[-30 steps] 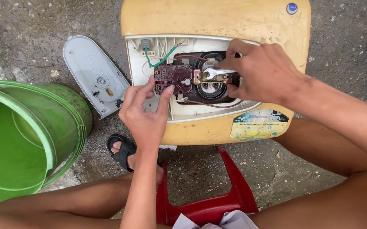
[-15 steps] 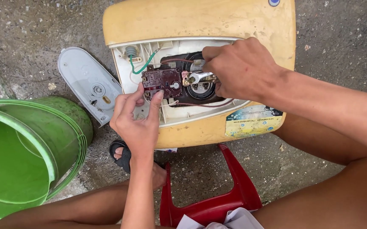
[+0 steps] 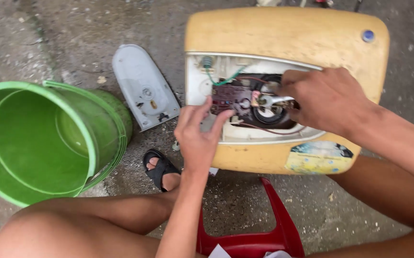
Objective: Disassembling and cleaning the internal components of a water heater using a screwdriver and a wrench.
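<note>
A yellowed boxy appliance lies on the concrete floor with its service opening uncovered. Inside sit a dark red circuit board, green and red wires, and a round black part. My left hand rests at the opening's lower left edge, its fingers touching the board. In my right hand is a metal wrench, its open end set on a fitting just right of the board.
A grey plastic cover panel lies left of the appliance. Two nested green buckets lie tipped at the left. My sandalled foot is below the appliance, and I sit on a red plastic stool.
The view has shifted, so the appliance now sits further right and lower in the frame. Both hands stay at the opening, the wrench still on the fitting.
</note>
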